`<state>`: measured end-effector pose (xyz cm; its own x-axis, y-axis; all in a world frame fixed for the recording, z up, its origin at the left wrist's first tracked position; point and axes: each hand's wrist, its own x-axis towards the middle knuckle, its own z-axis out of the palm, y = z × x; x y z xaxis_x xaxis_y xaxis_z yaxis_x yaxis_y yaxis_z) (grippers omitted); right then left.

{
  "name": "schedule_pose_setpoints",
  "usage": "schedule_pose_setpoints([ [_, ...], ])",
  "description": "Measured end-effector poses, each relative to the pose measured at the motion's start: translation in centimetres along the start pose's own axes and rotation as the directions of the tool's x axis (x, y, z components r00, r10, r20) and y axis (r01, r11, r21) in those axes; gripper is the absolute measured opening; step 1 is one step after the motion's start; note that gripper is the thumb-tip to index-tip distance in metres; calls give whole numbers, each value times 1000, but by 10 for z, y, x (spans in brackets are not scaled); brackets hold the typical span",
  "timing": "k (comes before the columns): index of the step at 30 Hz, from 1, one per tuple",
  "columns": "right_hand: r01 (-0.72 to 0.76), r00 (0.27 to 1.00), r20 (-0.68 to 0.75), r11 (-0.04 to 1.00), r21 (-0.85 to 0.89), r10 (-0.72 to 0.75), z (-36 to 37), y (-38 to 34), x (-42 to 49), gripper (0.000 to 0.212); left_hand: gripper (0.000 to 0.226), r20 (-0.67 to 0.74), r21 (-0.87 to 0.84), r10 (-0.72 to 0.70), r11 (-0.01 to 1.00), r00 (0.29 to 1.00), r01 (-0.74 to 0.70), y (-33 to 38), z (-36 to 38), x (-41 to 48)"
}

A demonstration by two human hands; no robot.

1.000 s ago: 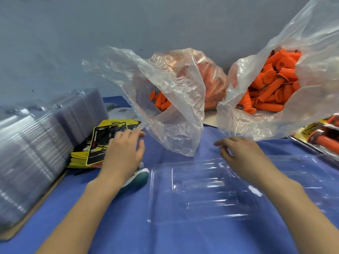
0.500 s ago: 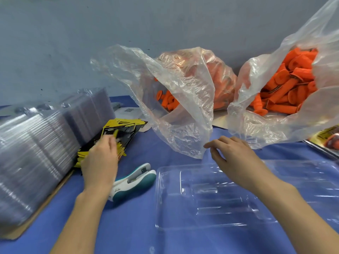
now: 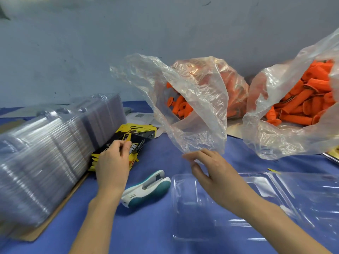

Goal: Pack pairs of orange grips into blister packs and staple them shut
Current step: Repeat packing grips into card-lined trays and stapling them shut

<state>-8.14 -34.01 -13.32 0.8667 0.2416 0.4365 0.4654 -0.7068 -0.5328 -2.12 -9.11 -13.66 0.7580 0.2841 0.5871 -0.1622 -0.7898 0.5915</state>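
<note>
An open clear blister pack (image 3: 229, 213) lies empty on the blue cloth in front of me. My right hand (image 3: 211, 171) hovers over its far left corner with fingers relaxed, touching the hem of a plastic bag. My left hand (image 3: 112, 162) pinches the top card of a black and yellow card stack (image 3: 137, 136). A white and teal stapler (image 3: 146, 189) lies between my arms. Orange grips fill two clear bags, one at the centre (image 3: 183, 107) and one at the right (image 3: 302, 103).
A long row of stacked clear blister packs (image 3: 45, 153) lies on cardboard at the left. The two bags' loose plastic (image 3: 192, 114) hangs over the cloth behind the pack. A grey wall closes the back. White papers (image 3: 139, 116) lie behind the cards.
My left hand has slid left off the stapler onto the card stack and now pinches a card. My right hand has risen slightly toward the bag's hem. The camera turned left.
</note>
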Motion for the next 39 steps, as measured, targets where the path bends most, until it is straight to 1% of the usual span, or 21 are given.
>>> schedule_pose_setpoints([
  [2,-43,999,35,982,182,37,16,-18,16,29,30,-4,-79,-32,996,999,31,-6,-2,2],
  [3,-99,995,59,949,300,85,24,-27,27,29,29,0,-116,-57,992,998,56,-8,-4,3],
  [6,-344,939,212,763,547,271,48,-52,67,28,27,31,-171,-104,979,994,108,-17,-10,5],
  [7,-433,902,284,671,602,327,57,-58,80,27,26,39,-180,-105,977,994,111,-20,-12,6],
  [9,-588,800,436,391,708,413,73,-70,101,24,22,52,-199,-71,977,996,80,-23,-15,7],
  [10,-626,753,495,241,741,433,80,-74,109,23,18,79,-211,-36,976,996,52,-25,-16,7],
  [11,-636,723,529,127,762,444,86,-76,115,23,14,136,-215,7,976,991,22,-26,-18,6],
  [12,-633,705,540,66,771,459,90,-76,120,22,10,213,-214,52,977,976,-6,-28,-20,5],
  [13,-635,690,536,50,771,487,95,-76,123,21,10,292,-213,91,977,952,-28,-30,-21,3],
  [15,-660,664,507,111,743,549,102,-74,126,14,13,404,-229,134,973,905,-42,-34,-26,-2],
  [16,-666,662,491,143,732,566,106,-72,126,14,15,425,-245,137,969,895,-32,-34,-30,-3],
  [18,-635,708,454,205,745,541,111,-70,123,19,33,390,-273,136,962,911,-26,-34,-37,-2],
  [20,-576,783,366,364,732,503,114,-72,116,22,41,285,-263,109,964,952,-32,-33,-42,1],
  [22,-489,856,240,563,666,458,114,-75,108,25,39,178,-194,54,981,983,-19,-31,-43,6],
  [24,-364,921,91,757,542,378,111,-78,101,26,33,123,-256,-4,966,992,35,-24,-43,6],
  [26,-229,963,-29,873,430,266,106,-83,91,27,23,105,-347,-22,936,994,57,-11,-41,5],
  [28,-150,974,-96,902,405,204,98,-87,84,28,18,112,-426,-26,902,993,72,5,-40,5],
  [31,-143,972,-110,891,431,209,89,-91,78,27,37,142,-467,-79,873,987,138,16,-32,6],
  [32,-154,970,-100,880,449,221,87,-91,76,27,39,154,-463,-95,872,984,157,18,-30,7],
  [36,-179,964,-80,844,505,253,86,-89,74,23,15,149,-449,-110,878,983,166,20,-24,7],
  [39,-196,969,-14,797,572,248,90,-88,74,35,21,74,-365,-143,917,987,160,16,-23,10],
])
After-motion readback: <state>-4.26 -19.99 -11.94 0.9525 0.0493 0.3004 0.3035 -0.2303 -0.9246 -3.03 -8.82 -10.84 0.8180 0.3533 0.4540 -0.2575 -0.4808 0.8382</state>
